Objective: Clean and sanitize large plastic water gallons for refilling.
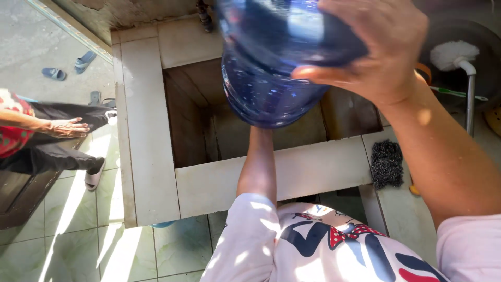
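Right hand (378,44): spread wide, palm and fingers pressed on the upper side of the blue water jug (271,62).
Left hand: hidden beneath the jug; only the forearm shows, so its grip cannot be told.
Jug: tilted, held above the tiled basin (151,130).
Steel scourer (386,163): on the basin's right ledge.
Bystander's hand (68,127): at far left, resting on a dark trouser leg.
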